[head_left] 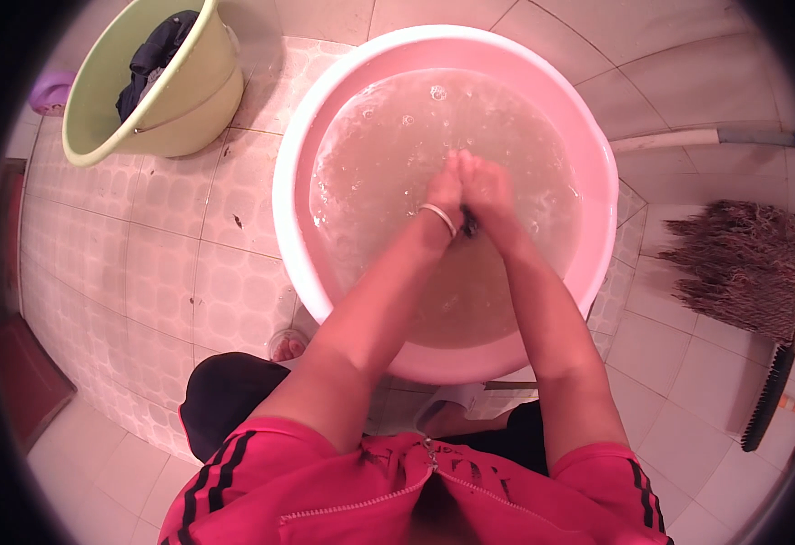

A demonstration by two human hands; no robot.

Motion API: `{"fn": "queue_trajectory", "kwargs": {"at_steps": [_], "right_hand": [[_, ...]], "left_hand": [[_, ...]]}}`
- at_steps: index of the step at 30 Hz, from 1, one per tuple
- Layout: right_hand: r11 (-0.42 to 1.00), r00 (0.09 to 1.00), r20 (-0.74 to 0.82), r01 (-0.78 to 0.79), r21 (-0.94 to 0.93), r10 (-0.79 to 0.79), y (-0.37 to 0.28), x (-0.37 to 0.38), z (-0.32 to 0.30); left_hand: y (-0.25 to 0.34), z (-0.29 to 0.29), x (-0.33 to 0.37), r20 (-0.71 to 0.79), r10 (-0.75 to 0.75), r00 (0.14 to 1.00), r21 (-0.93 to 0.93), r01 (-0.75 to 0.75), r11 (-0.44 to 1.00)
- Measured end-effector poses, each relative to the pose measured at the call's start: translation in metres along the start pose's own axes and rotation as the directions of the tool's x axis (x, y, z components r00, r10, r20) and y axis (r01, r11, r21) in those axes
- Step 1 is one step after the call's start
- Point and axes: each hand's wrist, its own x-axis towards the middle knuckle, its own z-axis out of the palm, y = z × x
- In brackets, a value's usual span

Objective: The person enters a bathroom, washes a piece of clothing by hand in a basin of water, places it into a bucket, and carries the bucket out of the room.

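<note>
Meeting at frame centre, the left hand (pixel 445 191) and right hand (pixel 489 189) are set close together in cloudy water (pixel 388 145); whether the dark item (pixel 469 221) between the wrists is gripped cannot be told. Open water is bounded by the pink basin's (pixel 292 182) rim. Flanked: green bucket (pixel 199 102), upper left; bristly broom (pixel 734 263), right.
</note>
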Motion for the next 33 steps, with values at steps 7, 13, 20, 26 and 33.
{"fn": "queue_trajectory", "kwargs": {"at_steps": [7,13,20,26,33], "right_hand": [[0.79,0.901,0.185,-0.433,0.434,0.392,0.01,-0.012,0.03],[0.874,0.954,0.024,-0.282,0.395,0.297,-0.014,-0.023,0.036],[0.509,0.699,0.263,-0.681,0.526,0.664,0.04,-0.022,0.026],[0.557,0.92,0.079,-0.299,0.775,0.384,-0.045,-0.02,-0.001],[0.725,0.901,0.13,-0.413,0.551,0.415,-0.046,-0.003,0.01]], "left_hand": [[0.023,0.036,-0.026,-0.357,-0.124,0.926,0.132,0.181,0.975],[0.005,0.011,-0.041,-0.369,0.004,0.929,0.171,0.063,0.983],[0.026,0.017,-0.023,-0.179,-0.049,0.983,0.19,0.083,0.978],[0.05,-0.01,-0.029,-0.312,0.084,0.946,0.241,-0.007,0.971],[0.063,-0.007,-0.026,-0.266,0.059,0.962,0.235,0.006,0.972]]}}
